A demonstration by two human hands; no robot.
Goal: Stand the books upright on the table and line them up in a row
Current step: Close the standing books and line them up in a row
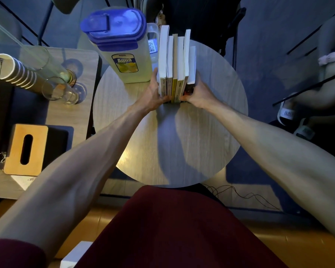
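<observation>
Several books (175, 60) stand upright side by side in a row on the round wooden table (217, 120), spines facing me, white page edges on top. My left hand (153, 95) presses flat against the leftmost book. My right hand (198, 93) presses against the rightmost, shorter dark-covered book (191, 74). The row is squeezed between both hands. The far ends of the books reach the table's back edge.
A tall clear pitcher with a blue lid (122, 45) stands just left of the books, nearly touching my left hand. On the side table at left are drinking glasses (60, 89), stacked paper cups (17, 74) and a wooden tissue box (26, 149). Another person's sandalled foot (290, 113) is at right.
</observation>
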